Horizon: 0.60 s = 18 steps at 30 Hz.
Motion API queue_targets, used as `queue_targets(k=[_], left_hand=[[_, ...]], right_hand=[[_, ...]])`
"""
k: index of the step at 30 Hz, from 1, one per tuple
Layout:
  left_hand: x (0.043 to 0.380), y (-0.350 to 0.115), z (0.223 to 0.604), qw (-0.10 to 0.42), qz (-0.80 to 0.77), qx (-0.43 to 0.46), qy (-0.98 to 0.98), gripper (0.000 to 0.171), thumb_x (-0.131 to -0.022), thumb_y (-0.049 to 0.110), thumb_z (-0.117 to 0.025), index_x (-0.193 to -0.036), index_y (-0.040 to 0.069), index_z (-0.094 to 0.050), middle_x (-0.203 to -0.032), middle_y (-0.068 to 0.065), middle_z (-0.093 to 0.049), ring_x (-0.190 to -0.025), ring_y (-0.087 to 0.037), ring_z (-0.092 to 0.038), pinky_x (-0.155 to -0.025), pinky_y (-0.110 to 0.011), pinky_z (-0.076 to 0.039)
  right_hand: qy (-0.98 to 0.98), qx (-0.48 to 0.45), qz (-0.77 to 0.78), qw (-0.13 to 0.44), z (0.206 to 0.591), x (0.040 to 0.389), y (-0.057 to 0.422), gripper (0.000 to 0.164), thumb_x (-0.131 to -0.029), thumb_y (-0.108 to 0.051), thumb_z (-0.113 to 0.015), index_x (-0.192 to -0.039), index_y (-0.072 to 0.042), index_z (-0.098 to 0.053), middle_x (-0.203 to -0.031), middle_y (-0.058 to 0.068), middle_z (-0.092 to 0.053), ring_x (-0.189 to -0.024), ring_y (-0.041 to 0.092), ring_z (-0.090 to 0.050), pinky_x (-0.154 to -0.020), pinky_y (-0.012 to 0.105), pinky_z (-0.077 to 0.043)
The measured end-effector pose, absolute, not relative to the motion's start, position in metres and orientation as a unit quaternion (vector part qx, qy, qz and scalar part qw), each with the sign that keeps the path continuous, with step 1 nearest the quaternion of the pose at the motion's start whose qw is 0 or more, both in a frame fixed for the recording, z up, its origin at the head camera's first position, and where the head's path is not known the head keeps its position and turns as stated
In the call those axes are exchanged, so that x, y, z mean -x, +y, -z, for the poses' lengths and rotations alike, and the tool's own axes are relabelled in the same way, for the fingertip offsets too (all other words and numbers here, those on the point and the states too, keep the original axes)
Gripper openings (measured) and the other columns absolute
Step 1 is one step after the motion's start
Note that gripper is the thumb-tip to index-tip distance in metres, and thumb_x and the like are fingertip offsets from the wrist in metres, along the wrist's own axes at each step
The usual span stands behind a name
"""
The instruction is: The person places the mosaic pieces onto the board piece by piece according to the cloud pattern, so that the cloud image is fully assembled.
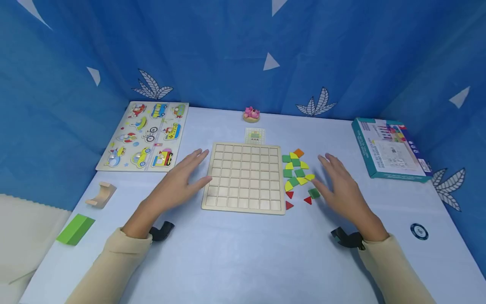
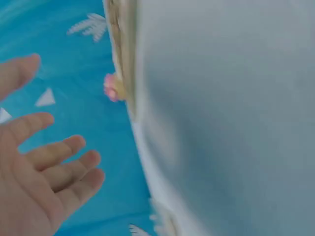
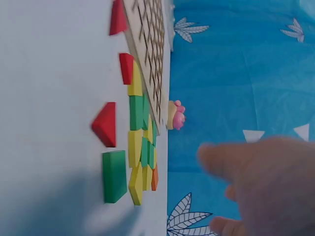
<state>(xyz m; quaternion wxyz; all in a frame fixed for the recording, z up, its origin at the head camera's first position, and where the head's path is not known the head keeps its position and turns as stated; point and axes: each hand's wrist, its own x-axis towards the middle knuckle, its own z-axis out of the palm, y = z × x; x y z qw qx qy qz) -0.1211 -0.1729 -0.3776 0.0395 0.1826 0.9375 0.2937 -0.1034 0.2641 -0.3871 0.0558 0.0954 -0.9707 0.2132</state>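
Observation:
A wooden grid board (image 1: pixel 244 177) lies flat in the middle of the table, its square cells bare. My left hand (image 1: pixel 178 183) hovers by the board's left edge, fingers spread and holding nothing; the left wrist view shows the palm (image 2: pixel 29 187). On the other side my right hand (image 1: pixel 343 192) is held above the table, fingers extended, nothing in its grasp. Between it and the board lie loose flat pieces: green squares (image 1: pixel 299 173), yellow rounded pieces (image 1: pixel 304 165), red triangles (image 1: pixel 289 205) and an orange square (image 1: pixel 298 153). A small pattern card (image 1: pixel 255 136) lies behind the board.
A pink figurine (image 1: pixel 251 114) stands at the back. Far left is a vehicle puzzle board (image 1: pixel 146 137), with a wooden arch block (image 1: pixel 101 195) and a green block (image 1: pixel 76 229) nearer. To the right are a teal game box (image 1: pixel 392 150) and a round dark disc (image 1: pixel 419 231).

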Motion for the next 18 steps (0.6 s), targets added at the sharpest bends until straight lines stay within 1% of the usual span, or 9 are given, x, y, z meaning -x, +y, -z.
queue_targets(k=[3, 5, 6, 8, 10, 11, 13, 15, 18], left_hand=[[0.137, -0.181, 0.387, 0.029, -0.329, -0.168, 0.929, 0.067, -0.099, 0.037, -0.069, -0.158, 0.021, -0.042, -0.152, -0.010, -0.048, -0.136, -0.029, -0.049, -0.109, -0.053, -0.040], [0.146, -0.187, 0.394, 0.044, -0.377, -0.160, 0.911, 0.060, -0.098, 0.033, -0.072, -0.152, 0.019, -0.050, -0.135, -0.008, -0.059, -0.117, -0.026, -0.060, -0.097, -0.047, -0.049], [0.151, -0.190, 0.398, 0.055, -0.403, -0.154, 0.901, 0.058, -0.097, 0.033, -0.072, -0.150, 0.018, -0.054, -0.128, -0.007, -0.061, -0.107, -0.025, -0.063, -0.089, -0.043, -0.052], [0.157, -0.195, 0.405, 0.081, -0.452, -0.138, 0.877, 0.052, -0.096, 0.033, -0.073, -0.145, 0.018, -0.059, -0.115, -0.006, -0.062, -0.091, -0.024, -0.061, -0.075, -0.035, -0.051], [0.161, -0.199, 0.412, 0.099, -0.485, -0.119, 0.861, 0.048, -0.095, 0.034, -0.074, -0.139, 0.018, -0.064, -0.105, -0.007, -0.060, -0.081, -0.024, -0.056, -0.064, -0.029, -0.046], [0.162, -0.200, 0.415, 0.105, -0.495, -0.109, 0.855, 0.046, -0.095, 0.035, -0.075, -0.137, 0.019, -0.066, -0.102, -0.007, -0.058, -0.078, -0.024, -0.053, -0.061, -0.028, -0.043], [0.163, -0.201, 0.420, 0.111, -0.506, -0.093, 0.850, 0.043, -0.094, 0.035, -0.077, -0.133, 0.019, -0.068, -0.094, -0.007, -0.054, -0.075, -0.022, -0.048, -0.058, -0.025, -0.038], [0.163, -0.201, 0.424, 0.117, -0.512, -0.085, 0.847, 0.041, -0.093, 0.034, -0.077, -0.131, 0.019, -0.070, -0.087, -0.006, -0.051, -0.073, -0.020, -0.045, -0.059, -0.026, -0.036], [0.163, -0.198, 0.428, 0.132, -0.524, -0.077, 0.838, 0.042, -0.093, 0.031, -0.077, -0.132, 0.020, -0.069, -0.077, -0.003, -0.043, -0.069, -0.017, -0.041, -0.062, -0.028, -0.036]], right_hand=[[-0.961, -0.072, -0.259, 0.067, 0.386, 0.117, 0.266, 0.056, -0.097, -0.016, -0.072, -0.148, -0.008, -0.053, -0.148, 0.020, -0.050, -0.134, 0.041, -0.050, -0.097, 0.060, -0.047], [-0.953, -0.051, -0.291, 0.067, 0.388, 0.128, 0.268, 0.044, -0.099, -0.017, -0.070, -0.141, -0.008, -0.060, -0.135, 0.018, -0.061, -0.121, 0.038, -0.059, -0.092, 0.055, -0.053], [-0.949, -0.037, -0.308, 0.062, 0.388, 0.134, 0.270, 0.041, -0.100, -0.020, -0.069, -0.139, -0.008, -0.062, -0.130, 0.016, -0.063, -0.114, 0.036, -0.063, -0.088, 0.051, -0.056], [-0.939, -0.006, -0.339, 0.046, 0.390, 0.146, 0.272, 0.039, -0.101, -0.027, -0.066, -0.136, -0.010, -0.065, -0.121, 0.014, -0.065, -0.103, 0.033, -0.066, -0.081, 0.043, -0.057], [-0.930, 0.028, -0.365, 0.026, 0.391, 0.158, 0.273, 0.040, -0.101, -0.035, -0.065, -0.134, -0.012, -0.066, -0.115, 0.011, -0.065, -0.094, 0.029, -0.065, -0.073, 0.033, -0.055], [-0.926, 0.044, -0.374, 0.017, 0.392, 0.163, 0.272, 0.041, -0.101, -0.038, -0.065, -0.133, -0.013, -0.067, -0.112, 0.011, -0.064, -0.090, 0.029, -0.064, -0.070, 0.029, -0.053], [-0.920, 0.070, -0.385, 0.003, 0.393, 0.173, 0.267, 0.042, -0.100, -0.042, -0.066, -0.131, -0.013, -0.069, -0.107, 0.011, -0.062, -0.084, 0.028, -0.061, -0.066, 0.027, -0.050], [-0.919, 0.084, -0.385, -0.003, 0.394, 0.182, 0.261, 0.043, -0.099, -0.043, -0.066, -0.128, -0.011, -0.071, -0.103, 0.011, -0.060, -0.083, 0.028, -0.056, -0.065, 0.028, -0.047], [-0.924, 0.089, -0.371, 0.002, 0.397, 0.192, 0.253, 0.039, -0.099, -0.038, -0.068, -0.126, -0.010, -0.072, -0.096, 0.012, -0.058, -0.082, 0.027, -0.051, -0.062, 0.031, -0.043]])
